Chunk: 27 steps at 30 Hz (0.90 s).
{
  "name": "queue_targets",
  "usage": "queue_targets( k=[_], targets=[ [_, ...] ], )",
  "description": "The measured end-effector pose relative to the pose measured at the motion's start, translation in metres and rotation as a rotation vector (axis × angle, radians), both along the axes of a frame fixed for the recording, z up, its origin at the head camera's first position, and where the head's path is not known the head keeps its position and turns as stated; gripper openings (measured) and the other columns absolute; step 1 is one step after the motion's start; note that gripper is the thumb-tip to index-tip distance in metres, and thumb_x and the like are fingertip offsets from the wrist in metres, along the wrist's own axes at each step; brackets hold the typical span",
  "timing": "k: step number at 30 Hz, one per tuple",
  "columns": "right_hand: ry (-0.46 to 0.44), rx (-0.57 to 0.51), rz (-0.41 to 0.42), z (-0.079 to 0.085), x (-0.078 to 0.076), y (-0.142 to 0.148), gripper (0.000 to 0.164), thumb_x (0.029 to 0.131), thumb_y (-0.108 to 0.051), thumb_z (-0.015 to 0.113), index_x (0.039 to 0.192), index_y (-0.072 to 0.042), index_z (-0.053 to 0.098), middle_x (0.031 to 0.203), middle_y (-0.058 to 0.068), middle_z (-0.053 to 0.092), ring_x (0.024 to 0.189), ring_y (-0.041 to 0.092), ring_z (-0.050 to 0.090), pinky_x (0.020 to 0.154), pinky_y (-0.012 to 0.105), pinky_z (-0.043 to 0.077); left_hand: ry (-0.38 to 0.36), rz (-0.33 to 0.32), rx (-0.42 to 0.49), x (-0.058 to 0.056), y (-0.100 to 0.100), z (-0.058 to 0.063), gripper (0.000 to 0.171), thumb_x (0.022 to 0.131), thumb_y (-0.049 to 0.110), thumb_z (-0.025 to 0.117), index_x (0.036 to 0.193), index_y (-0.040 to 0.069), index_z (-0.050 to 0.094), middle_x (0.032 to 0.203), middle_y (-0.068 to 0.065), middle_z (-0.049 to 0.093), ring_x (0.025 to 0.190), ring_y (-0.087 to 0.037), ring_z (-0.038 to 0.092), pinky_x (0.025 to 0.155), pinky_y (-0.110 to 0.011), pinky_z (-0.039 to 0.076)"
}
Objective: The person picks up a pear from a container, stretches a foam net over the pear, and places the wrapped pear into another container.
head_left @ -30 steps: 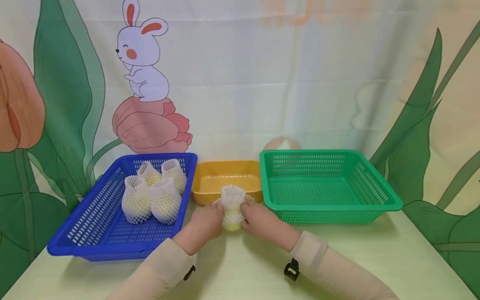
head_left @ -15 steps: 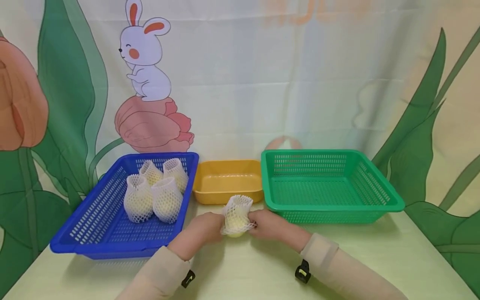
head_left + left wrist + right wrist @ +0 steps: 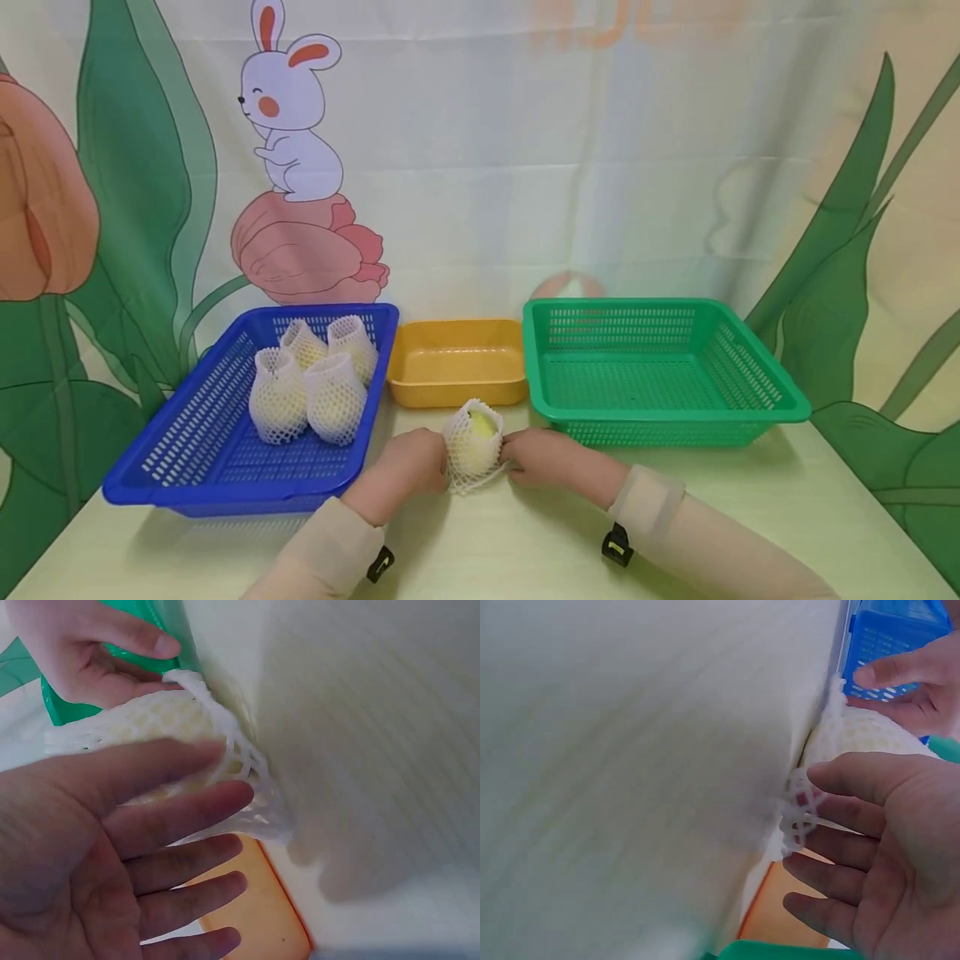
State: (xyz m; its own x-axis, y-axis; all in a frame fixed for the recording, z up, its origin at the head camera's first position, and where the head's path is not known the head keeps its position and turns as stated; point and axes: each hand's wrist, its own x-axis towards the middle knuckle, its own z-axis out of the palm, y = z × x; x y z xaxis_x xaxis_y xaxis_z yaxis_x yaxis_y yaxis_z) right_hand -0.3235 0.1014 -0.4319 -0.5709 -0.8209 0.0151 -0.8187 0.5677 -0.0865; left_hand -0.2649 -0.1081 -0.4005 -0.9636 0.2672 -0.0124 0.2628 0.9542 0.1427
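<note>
In the head view, a pale yellow-green round fruit point(image 3: 482, 425) lies on the table inside a white foam net sleeve point(image 3: 474, 458). Its exact kind is mostly hidden by the mesh. My left hand point(image 3: 416, 465) is at the sleeve's left side. In the left wrist view its fingers are nearly straight, with thumb and forefinger apart beside the mesh. On the other side my right hand point(image 3: 546, 458) holds the sleeve's lower rim, which stretches toward it. The right wrist view has that rim between thumb and fingertips.
At left stands a blue basket point(image 3: 225, 492) with several net-wrapped fruits point(image 3: 333, 404). An orange-yellow tray point(image 3: 457, 393) is just behind the hands. A green basket point(image 3: 660, 414) stands at right, beside the right hand. A printed curtain point(image 3: 465, 167) hangs behind.
Hands and sleeve have come closer to the table's front. The sleeve's opening has tipped, and the fruit's yellow-green skin shows near its top. The left fingers have loosened.
</note>
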Motion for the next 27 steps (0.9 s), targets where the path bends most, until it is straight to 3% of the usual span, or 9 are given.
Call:
queue_targets(
  k=[2,6,9,11,13,17,27],
  targets=[
    [0.006,0.013,-0.016,0.0,0.003,0.001,0.013,0.089,-0.005,0.067,0.099,-0.004,0.075,0.097,0.006,0.074,0.084,0.017,0.068,0.076,0.029,0.057,-0.015,0.001,0.02,0.003,-0.001,0.002,0.045,0.079,0.013,0.079,0.054,0.015,0.042,0.06,0.002,0.043,0.059,-0.014,0.039,0.054,-0.03,0.035],
    [0.072,0.041,-0.044,0.004,0.009,0.003,0.011,0.092,-0.009,0.068,0.101,-0.005,0.073,0.102,0.007,0.075,0.09,0.02,0.071,0.079,0.031,0.058,0.033,0.061,0.085,0.005,0.0,0.005,0.042,0.083,0.034,0.082,0.064,0.008,0.055,0.065,-0.003,0.056,0.061,-0.016,0.049,0.056,-0.034,0.045],
    [0.114,0.066,-0.045,0.008,0.014,0.006,0.008,0.093,-0.011,0.068,0.097,-0.005,0.072,0.1,0.006,0.074,0.084,0.02,0.069,0.074,0.031,0.057,0.079,0.086,0.224,0.001,0.003,0.005,0.05,0.081,0.038,0.086,0.1,-0.005,0.067,0.09,-0.015,0.073,0.08,-0.027,0.068,0.074,-0.043,0.059],
    [0.119,0.065,-0.039,0.011,0.017,0.007,0.009,0.092,-0.011,0.069,0.097,-0.005,0.073,0.099,0.006,0.074,0.083,0.02,0.069,0.073,0.03,0.056,0.085,0.064,0.346,-0.004,0.005,0.003,0.069,0.079,0.033,0.089,0.125,-0.009,0.06,0.112,-0.023,0.072,0.101,-0.035,0.071,0.091,-0.049,0.059],
    [0.102,0.056,-0.04,0.013,0.021,0.008,0.011,0.092,-0.011,0.068,0.1,-0.004,0.074,0.103,0.006,0.074,0.087,0.02,0.071,0.075,0.03,0.058,0.073,0.023,0.447,-0.009,0.009,0.0,0.085,0.076,0.027,0.091,0.14,-0.01,0.049,0.127,-0.027,0.067,0.116,-0.04,0.067,0.104,-0.053,0.054],
    [0.06,0.039,-0.043,0.015,0.026,0.009,0.017,0.093,-0.012,0.068,0.107,-0.004,0.075,0.113,0.009,0.075,0.101,0.023,0.073,0.083,0.031,0.06,0.038,0.006,0.517,-0.015,0.015,-0.006,0.081,0.073,0.02,0.093,0.136,-0.009,0.051,0.124,-0.024,0.067,0.112,-0.036,0.066,0.103,-0.053,0.053],
    [0.015,0.03,-0.054,0.023,0.03,0.01,0.021,0.094,-0.014,0.069,0.111,-0.003,0.073,0.114,0.01,0.074,0.102,0.024,0.072,0.088,0.033,0.06,-0.005,0.059,0.544,-0.027,0.023,-0.014,0.08,0.07,0.014,0.093,0.133,-0.011,0.05,0.117,-0.023,0.067,0.105,-0.033,0.065,0.1,-0.051,0.054]
  ],
)
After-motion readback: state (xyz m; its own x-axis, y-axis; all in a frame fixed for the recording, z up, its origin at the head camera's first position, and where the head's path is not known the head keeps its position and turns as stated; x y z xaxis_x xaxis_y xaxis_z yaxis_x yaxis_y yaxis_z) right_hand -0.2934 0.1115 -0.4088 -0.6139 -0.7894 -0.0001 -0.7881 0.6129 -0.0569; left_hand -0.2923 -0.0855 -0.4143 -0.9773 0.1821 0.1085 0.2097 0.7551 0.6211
